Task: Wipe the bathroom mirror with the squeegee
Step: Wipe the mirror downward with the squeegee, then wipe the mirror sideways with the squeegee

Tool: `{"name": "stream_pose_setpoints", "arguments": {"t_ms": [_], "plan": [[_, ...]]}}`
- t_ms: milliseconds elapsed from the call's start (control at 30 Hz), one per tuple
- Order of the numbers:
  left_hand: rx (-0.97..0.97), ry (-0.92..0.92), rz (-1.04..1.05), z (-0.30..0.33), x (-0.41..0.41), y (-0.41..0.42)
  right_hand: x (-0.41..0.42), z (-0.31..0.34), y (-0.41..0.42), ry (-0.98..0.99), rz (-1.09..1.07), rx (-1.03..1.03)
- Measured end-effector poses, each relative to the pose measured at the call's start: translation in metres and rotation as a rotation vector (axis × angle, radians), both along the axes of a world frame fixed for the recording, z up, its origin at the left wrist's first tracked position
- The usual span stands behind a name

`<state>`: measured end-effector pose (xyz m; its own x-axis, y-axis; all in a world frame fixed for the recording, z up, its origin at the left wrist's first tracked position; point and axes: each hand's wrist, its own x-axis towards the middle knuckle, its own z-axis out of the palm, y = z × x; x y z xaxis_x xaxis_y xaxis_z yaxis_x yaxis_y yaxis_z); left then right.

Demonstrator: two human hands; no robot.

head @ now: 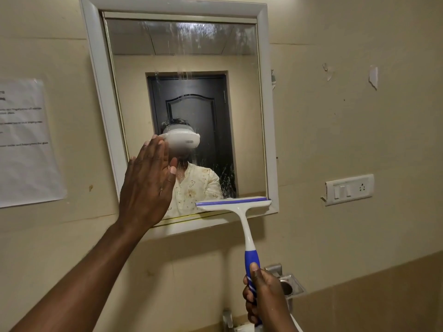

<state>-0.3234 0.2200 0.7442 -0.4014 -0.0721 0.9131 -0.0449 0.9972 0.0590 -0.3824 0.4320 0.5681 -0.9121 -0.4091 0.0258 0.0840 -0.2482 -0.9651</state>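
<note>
A white-framed bathroom mirror (pixel 247 97) hangs on the beige wall, with wet streaks near its top and down its middle. My right hand (pixel 262 293) grips the blue handle of a white squeegee (pixel 242 212). The squeegee's blade lies level along the mirror's bottom right edge, against the lower frame. My left hand (pixel 149 183) is flat, fingers together and pointing up, held against or just in front of the lower left part of the glass. The mirror reflects a person in a pale shirt and a dark door.
A printed paper sheet (pixel 24 142) is taped to the wall left of the mirror. A white switch and socket plate (pixel 348 189) sits on the right. A metal holder (pixel 287 283) is fixed to the wall below the mirror, behind my right hand.
</note>
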Motion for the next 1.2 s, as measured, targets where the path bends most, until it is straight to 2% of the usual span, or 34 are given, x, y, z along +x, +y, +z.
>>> {"name": "stream_pose_setpoints", "arguments": {"t_ms": [333, 500, 667, 800, 933, 1033, 1200], "plan": [[0.048, -0.045, 0.065, -0.009, 0.014, -0.001, 0.005, 0.008, 0.010, 0.058, -0.113, 0.140], [0.054, -0.029, 0.093, -0.005, 0.024, -0.001, 0.007, 0.008, 0.006, 0.061, -0.175, 0.138], [0.070, -0.028, 0.112, 0.000, 0.033, -0.002, 0.005, 0.011, 0.006, 0.159, -0.258, 0.165], [0.071, -0.008, 0.123, 0.007, 0.039, -0.006, 0.006, 0.019, 0.009, 0.346, -0.334, 0.274], [0.091, 0.012, 0.137, 0.014, 0.043, -0.010, -0.001, 0.056, 0.011, 0.321, -0.239, 0.280], [0.087, 0.031, 0.153, 0.020, 0.043, -0.012, -0.008, 0.098, 0.021, 0.561, -0.271, 0.402], [0.085, 0.084, 0.180, 0.039, 0.043, -0.012, -0.015, 0.183, 0.031, 1.193, -0.530, 0.552]]}}
